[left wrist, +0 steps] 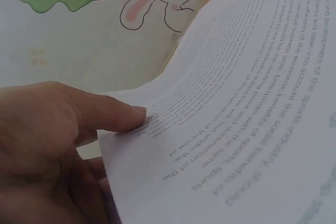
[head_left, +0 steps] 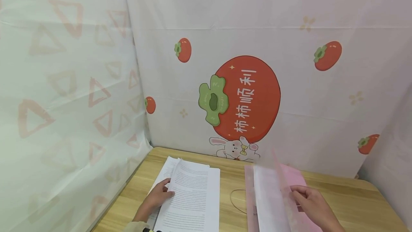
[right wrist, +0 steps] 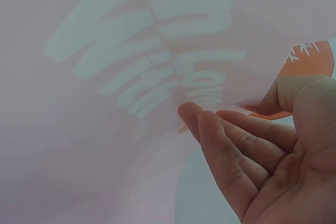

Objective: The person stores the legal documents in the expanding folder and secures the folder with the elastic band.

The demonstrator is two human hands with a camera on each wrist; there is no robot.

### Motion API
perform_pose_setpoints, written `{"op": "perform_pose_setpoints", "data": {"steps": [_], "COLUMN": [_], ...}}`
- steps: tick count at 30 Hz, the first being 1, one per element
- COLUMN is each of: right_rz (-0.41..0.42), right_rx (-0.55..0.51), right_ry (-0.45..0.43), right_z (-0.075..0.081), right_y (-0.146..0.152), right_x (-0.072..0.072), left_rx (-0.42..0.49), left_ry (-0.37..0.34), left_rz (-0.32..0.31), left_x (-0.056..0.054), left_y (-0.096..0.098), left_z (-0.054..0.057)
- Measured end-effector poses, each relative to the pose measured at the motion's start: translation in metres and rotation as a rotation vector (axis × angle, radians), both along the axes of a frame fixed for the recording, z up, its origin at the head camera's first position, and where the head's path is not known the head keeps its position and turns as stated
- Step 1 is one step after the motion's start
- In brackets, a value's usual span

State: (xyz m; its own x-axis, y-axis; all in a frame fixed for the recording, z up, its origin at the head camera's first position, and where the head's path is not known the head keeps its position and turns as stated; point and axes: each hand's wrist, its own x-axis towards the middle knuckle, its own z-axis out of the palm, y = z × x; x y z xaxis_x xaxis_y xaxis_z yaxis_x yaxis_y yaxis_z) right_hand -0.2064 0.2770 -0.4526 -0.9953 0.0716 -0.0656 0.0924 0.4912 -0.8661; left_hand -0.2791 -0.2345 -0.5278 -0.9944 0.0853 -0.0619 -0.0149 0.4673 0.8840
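With thumb and fingers, my left hand [head_left: 158, 194] pinches the left edge of a printed sheet of paper [head_left: 191, 192] on the table. That edge curls upward, and more printed paper [head_left: 165, 170] shows underneath. In the left wrist view the thumb presses on the lines of text. On the right, my right hand [head_left: 310, 202] pinches the edge of a raised pink sheet [right wrist: 79, 145] with pale lettering, including "Love". White paper [head_left: 268, 196] lies to its left, over a pink strip [head_left: 250, 189]. Another pink surface [head_left: 293, 175] spreads behind the raised sheet.
A thin brown cord loop [head_left: 232, 199] lies on the wooden table [head_left: 233, 178] between the papers and the pink sheet. Behind the table hangs a white cloth [head_left: 305, 99] printed with red fruit and a rabbit. Another cloth [head_left: 74, 110], with triangles, borders the left side.
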Motion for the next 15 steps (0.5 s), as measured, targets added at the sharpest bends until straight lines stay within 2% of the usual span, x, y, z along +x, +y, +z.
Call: {"op": "perform_pose_setpoints", "data": {"steps": [6, 11, 15], "right_rz": [0.004, 0.003, -0.002], "right_rx": [0.0, 0.01, 0.014], "right_ry": [0.0, 0.001, -0.002], "right_z": [-0.0002, -0.0013, -0.0014], "right_y": [-0.0005, 0.0004, 0.0011], "right_x": [-0.0005, -0.0005, -0.0006], "left_rx": [0.009, 0.025, 0.074], "left_ry": [-0.084, -0.095, -0.091], "left_rz": [-0.081, -0.115, -0.142], "left_x": [0.0017, 0.0007, 0.0016], "left_y": [-0.0055, -0.0066, -0.0066], "left_z": [0.0028, 0.0014, 0.0007]}}
